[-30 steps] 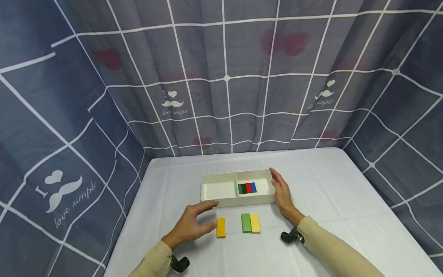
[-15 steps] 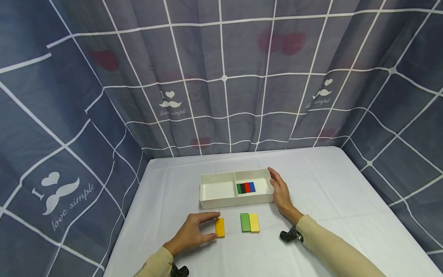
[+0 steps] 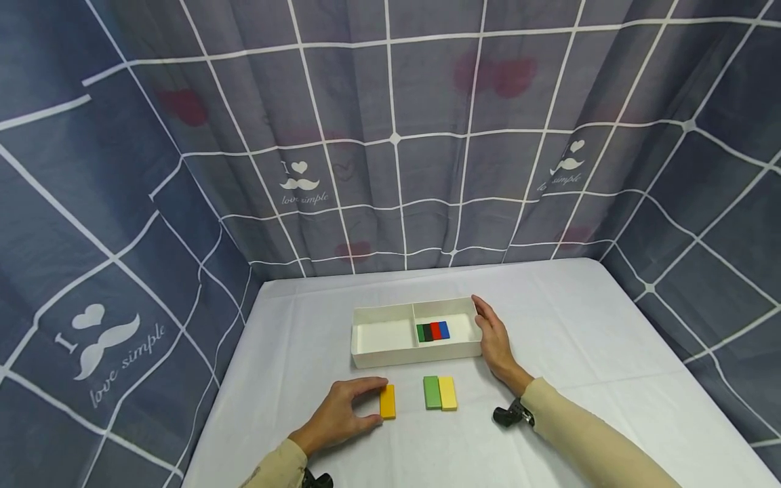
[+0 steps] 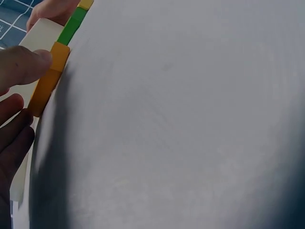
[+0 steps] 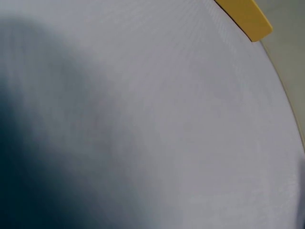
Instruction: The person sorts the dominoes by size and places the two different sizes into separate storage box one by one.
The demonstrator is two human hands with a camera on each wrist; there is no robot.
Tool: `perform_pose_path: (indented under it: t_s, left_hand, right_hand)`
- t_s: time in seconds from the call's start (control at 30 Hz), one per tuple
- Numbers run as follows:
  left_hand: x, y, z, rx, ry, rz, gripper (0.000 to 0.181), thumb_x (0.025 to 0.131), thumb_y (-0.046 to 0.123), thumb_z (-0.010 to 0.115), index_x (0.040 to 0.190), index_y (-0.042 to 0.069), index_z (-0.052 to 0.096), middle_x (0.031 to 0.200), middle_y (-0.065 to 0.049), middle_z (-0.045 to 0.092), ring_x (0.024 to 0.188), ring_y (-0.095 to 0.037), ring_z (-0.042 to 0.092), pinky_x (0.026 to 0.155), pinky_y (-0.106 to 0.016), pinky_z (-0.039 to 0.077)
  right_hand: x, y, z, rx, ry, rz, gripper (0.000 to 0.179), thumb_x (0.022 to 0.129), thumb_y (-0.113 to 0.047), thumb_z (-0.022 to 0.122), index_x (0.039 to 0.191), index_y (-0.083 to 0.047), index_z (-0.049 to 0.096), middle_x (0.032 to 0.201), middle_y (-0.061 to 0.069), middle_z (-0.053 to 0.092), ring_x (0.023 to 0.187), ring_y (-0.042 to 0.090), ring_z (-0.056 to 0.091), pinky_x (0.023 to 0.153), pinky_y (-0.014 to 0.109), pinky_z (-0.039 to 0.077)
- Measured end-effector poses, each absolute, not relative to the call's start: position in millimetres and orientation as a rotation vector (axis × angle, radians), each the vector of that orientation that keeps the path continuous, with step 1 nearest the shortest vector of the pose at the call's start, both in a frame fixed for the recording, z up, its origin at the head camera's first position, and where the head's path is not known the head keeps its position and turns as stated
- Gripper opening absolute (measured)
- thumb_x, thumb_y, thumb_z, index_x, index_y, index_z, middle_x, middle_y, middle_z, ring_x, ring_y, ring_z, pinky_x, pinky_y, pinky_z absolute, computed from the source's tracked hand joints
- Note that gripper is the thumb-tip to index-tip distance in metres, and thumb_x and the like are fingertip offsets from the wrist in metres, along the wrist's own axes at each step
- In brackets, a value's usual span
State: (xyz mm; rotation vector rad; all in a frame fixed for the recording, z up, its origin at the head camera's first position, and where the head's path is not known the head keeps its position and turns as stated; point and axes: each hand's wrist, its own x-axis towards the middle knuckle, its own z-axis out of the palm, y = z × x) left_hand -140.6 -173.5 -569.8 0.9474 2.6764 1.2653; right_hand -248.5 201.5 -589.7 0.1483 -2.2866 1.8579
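Note:
In the head view my left hand (image 3: 339,416) spans an orange block (image 3: 388,402) on the table, pinching it lengthwise with the index finger at its far end and the thumb at its near end. The left wrist view shows the thumb (image 4: 28,66) against that block. My right hand (image 3: 500,347) rests against the right end of a white two-compartment box (image 3: 390,359), its fingertips at the far corner. A light green block (image 3: 432,393) and a yellow block (image 3: 448,393) lie side by side between the hands.
In the box's right compartment, green (image 3: 420,333), black (image 3: 428,332), red (image 3: 436,331) and blue (image 3: 444,330) blocks form a row against the divider. White cloth (image 3: 549,298) covers the table, with grey checked curtains (image 3: 427,169) behind and at the sides.
My left hand has come down from near the box's front edge, and its index finger has closed in on the orange block's far end. The right hand stays at the box.

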Motion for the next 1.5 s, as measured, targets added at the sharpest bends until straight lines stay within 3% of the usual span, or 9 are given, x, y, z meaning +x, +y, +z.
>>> perform_pose_path:
  t_s: [0.37,0.7,0.8,1.0,1.3,1.5]
  left_hand:
    - [-140,-173,-569,0.884,2.683,1.221,0.063,0.083,0.014,0.095,0.142,0.009,0.073,0.140,0.001,0.076,0.130,-0.018,0.072,0.112,-0.035,0.058]
    - [-141,-172,-570,0.895,2.707,1.219,0.062,0.082,0.013,0.096,0.139,0.007,0.075,0.138,0.000,0.077,0.127,-0.018,0.074,0.110,-0.034,0.059]
    - [-140,-172,-571,0.888,2.703,1.216,0.065,0.082,0.013,0.096,0.142,0.006,0.073,0.140,-0.002,0.076,0.130,-0.019,0.073,0.111,-0.035,0.058]
    - [-141,-172,-572,0.881,2.705,1.199,0.066,0.082,0.015,0.096,0.143,0.006,0.072,0.141,-0.001,0.075,0.131,-0.019,0.072,0.112,-0.036,0.058]
    - [-141,-171,-566,0.898,2.741,1.214,0.061,0.080,0.014,0.097,0.137,0.006,0.076,0.135,0.001,0.078,0.125,-0.018,0.075,0.108,-0.036,0.060]
    - [-152,-172,-549,1.074,2.811,1.265,0.061,0.077,0.009,0.099,0.134,0.005,0.077,0.132,-0.004,0.080,0.120,-0.023,0.078,0.100,-0.040,0.065]
  right_hand:
    - [-249,201,-590,0.153,-2.292,1.848,0.054,0.114,-0.009,0.038,0.168,-0.005,0.041,0.175,0.018,0.039,0.165,0.036,0.032,0.136,0.058,0.021]
    - [-246,200,-589,0.141,-2.290,1.859,0.055,0.114,-0.009,0.037,0.169,-0.007,0.041,0.175,0.017,0.040,0.165,0.035,0.034,0.136,0.055,0.021]
    - [-246,200,-590,0.125,-2.299,1.837,0.054,0.114,-0.009,0.037,0.168,-0.008,0.042,0.175,0.016,0.041,0.164,0.035,0.035,0.136,0.047,0.024]
    - [-247,200,-591,0.136,-2.283,1.820,0.053,0.114,-0.008,0.040,0.167,-0.006,0.044,0.174,0.019,0.042,0.164,0.039,0.035,0.127,0.016,0.026]
    - [-246,199,-593,0.140,-2.278,1.839,0.053,0.114,-0.009,0.040,0.167,-0.008,0.044,0.175,0.016,0.041,0.165,0.036,0.034,0.118,0.004,0.025]
    - [-247,200,-592,0.159,-2.266,1.844,0.054,0.113,-0.006,0.037,0.167,-0.005,0.043,0.175,0.018,0.041,0.165,0.037,0.034,0.115,-0.001,0.024]
